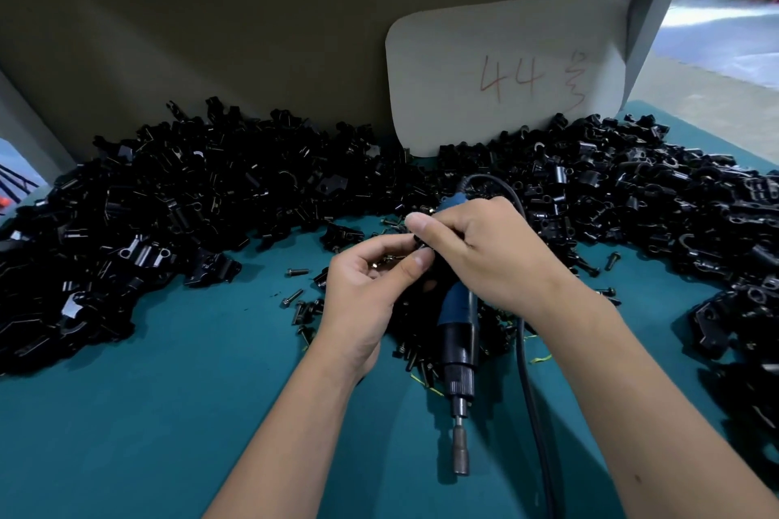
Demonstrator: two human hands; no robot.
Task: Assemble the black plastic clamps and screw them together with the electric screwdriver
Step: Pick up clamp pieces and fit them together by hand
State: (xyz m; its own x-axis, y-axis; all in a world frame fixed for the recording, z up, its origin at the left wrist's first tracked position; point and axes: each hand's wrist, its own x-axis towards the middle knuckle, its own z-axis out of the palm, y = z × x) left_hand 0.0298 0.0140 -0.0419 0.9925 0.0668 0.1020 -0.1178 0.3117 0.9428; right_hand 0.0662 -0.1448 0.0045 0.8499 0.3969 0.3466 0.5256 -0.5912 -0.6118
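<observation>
Two hands work over a teal table (168, 413). One screwdriver (457, 333) lies there, bit end pointing near, its blue and black body running under the right hand (484, 257); one black cord (531, 392) trails from its far end and curves back along the right side. Black clamp parts (189, 198) lie in heaps too many to count, banked in an arc from left across the far side to the right. Roughly a dozen loose screws (297, 272) can be told apart on the cloth left of the hands; more sit in a dark cluster beneath the wrists, uncountable.

The left hand (362, 291) is curled, thumb and fingers closed on a small black clamp piece (421, 244) between the two hands. The right hand's thumb and forefinger pinch at the same piece from above. The piece is mostly hidden by the fingertips, so its shape cannot be made out.

One pale card (506, 72) marked "44" in red leans on the far board (210, 34).
</observation>
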